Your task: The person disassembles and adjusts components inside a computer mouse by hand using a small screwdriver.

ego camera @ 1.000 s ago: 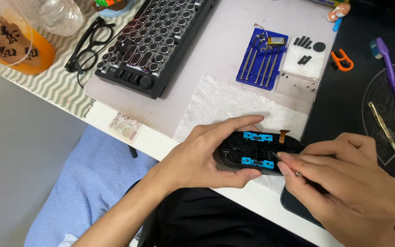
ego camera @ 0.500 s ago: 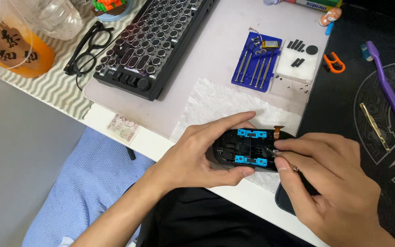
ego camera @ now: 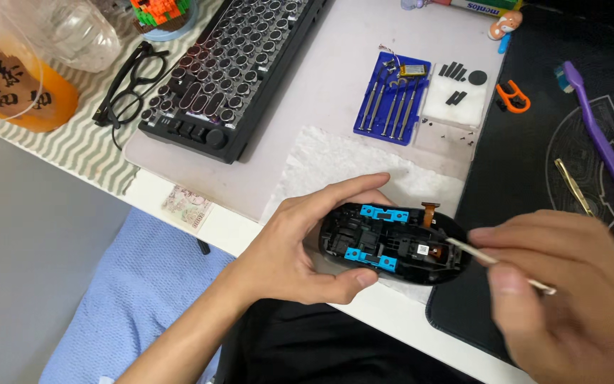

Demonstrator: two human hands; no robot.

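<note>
Left hand (ego camera: 293, 249) cradles the opened black mouse shell (ego camera: 392, 245) between thumb and fingers, interior upturned for access over the paper towel (ego camera: 335, 160), while the right hand (ego camera: 570, 299) pinches a thin stick (ego camera: 495, 263), its tip touching the shell's exposed right end.

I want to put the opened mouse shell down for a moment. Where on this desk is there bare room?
Bare patches: the paper towel between the keyboard and the blue screwdriver tray, and the black mat between the orange clip and the purple toothbrush. The far left is crowded: glasses, orange drink cup.
</note>
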